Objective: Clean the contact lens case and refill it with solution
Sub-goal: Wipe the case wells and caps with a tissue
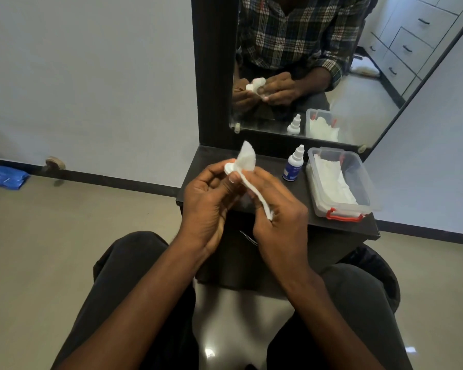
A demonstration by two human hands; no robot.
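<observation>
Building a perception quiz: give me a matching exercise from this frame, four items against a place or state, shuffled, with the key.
Items:
1. tissue
2. solution bottle
3. plastic box
4. blue packet

Places or states:
A. on the floor by the wall
B. open on the shelf, red latch toward the camera
C. pinched between both hands
D. upright on the shelf, cap on

Pairs: 1-C, 2-D, 3-B, 4-A
</observation>
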